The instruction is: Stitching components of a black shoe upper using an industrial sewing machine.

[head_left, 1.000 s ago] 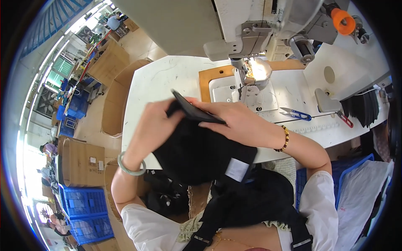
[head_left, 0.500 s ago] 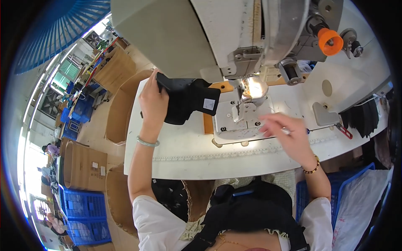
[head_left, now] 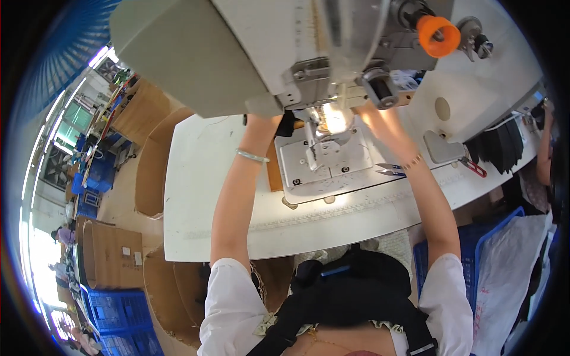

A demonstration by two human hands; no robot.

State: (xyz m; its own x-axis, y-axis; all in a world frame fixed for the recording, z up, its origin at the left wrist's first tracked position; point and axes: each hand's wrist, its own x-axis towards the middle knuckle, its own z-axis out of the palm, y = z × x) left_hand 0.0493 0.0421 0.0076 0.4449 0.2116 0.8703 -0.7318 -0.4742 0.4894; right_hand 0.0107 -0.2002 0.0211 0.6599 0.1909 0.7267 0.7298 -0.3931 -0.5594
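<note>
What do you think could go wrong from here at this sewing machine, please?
The right hand is in beside the bright lamp of the sewing machine, near the presser foot, so fingers might be pinched if it ran. The thread snips lie right by the right wrist, which could brush their blades. The left hand is mostly hidden behind the machine's head, as is much of the black fabric, so a snag might go unseen.

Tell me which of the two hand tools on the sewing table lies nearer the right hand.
The blue snips, just below the right hand in the picture; the red-handled tool lies farther right, beside the gray plate.
</note>
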